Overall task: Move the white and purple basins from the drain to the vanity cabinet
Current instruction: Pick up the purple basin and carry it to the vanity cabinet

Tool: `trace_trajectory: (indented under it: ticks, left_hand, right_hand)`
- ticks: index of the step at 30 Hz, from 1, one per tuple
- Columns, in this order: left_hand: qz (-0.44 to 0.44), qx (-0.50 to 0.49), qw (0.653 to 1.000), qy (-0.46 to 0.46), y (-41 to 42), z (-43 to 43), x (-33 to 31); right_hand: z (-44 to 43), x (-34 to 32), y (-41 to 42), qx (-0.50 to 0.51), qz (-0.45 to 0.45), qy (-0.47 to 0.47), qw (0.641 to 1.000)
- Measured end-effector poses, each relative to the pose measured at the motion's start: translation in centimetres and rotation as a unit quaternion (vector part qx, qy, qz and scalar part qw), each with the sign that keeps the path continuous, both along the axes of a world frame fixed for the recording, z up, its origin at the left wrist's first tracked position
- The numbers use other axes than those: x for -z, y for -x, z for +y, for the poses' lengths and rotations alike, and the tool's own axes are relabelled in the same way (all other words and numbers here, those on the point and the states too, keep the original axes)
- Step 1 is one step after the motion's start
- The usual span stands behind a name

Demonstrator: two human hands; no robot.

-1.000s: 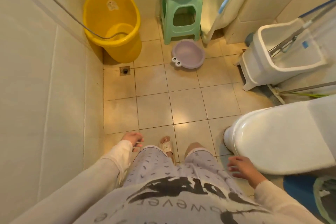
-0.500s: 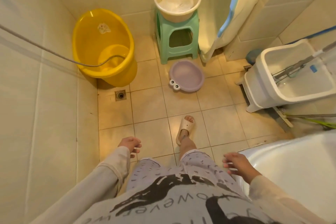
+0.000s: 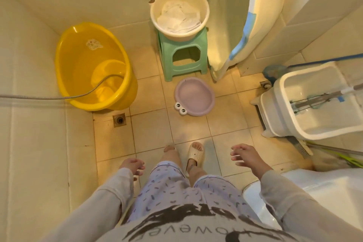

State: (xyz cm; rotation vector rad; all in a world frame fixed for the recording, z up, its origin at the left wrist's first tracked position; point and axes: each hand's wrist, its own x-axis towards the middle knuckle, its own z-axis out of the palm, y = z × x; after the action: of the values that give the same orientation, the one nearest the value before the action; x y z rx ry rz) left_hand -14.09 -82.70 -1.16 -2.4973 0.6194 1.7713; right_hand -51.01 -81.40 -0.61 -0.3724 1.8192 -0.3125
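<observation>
A: What worries you from here?

B: The white basin (image 3: 179, 12). It sits on top of the green stool (image 3: 183, 55), it overhangs the seat, and there is cloth or paper (image 3: 178, 16) bundled inside it. Lifted by one edge, I judge it could tip and spill that bundle, or drag the stool over. The floor tiles (image 3: 149, 133) may be wet near the floor drain (image 3: 119, 120), though I cannot tell; slippers on wet tile would be a slip risk.

A: And the purple one?

B: The purple basin (image 3: 194, 99) lies on the floor just in front of the stool, looks empty, and should be easy. The hose (image 3: 59, 97) running into the yellow tub (image 3: 94, 65), left of the stool, is well apart from it and shouldn't snag.

A: Where are the hands?

B: Both hold nothing. The left hand (image 3: 132, 166) hangs loosely curled; the right hand (image 3: 245, 155) is spread, fingers apart. Both are well short of the stool, nearer the person than the purple basin, the right closer to it.

A: The vanity cabinet?

B: Not in view.
</observation>
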Motion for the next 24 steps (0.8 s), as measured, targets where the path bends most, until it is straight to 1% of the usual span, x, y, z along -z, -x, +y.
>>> trace_trajectory:
  ticks: [8, 13, 16, 19, 24]
  left_hand:
    - [0.008, 0.156, 0.988, 0.005, 3.0, -12.9, 1.6]
    - [-0.009, 0.197, 0.98, 0.017, 5.8, -19.8, 4.4]
    - [-0.006, 0.216, 0.976, 0.016, 7.9, -22.4, 7.5]
    - [0.002, 0.2, 0.98, 0.014, 9.5, -24.6, 11.5]
    - [-0.014, 0.232, 0.973, 0.006, 11.0, -27.9, 21.4]
  right_hand:
    - [-2.9, 1.7, -0.2, 0.051, 0.011, -0.057, 0.997]
    - [-5.8, 4.3, 0.7, 0.07, 0.021, -0.07, 0.995]
    - [-7.8, 7.5, 1.5, 0.074, 0.024, -0.077, 0.994]
    - [-9.8, 11.7, 2.2, 0.075, 0.023, -0.087, 0.993]
    - [-14.0, 21.3, 2.6, 0.088, 0.006, -0.099, 0.991]
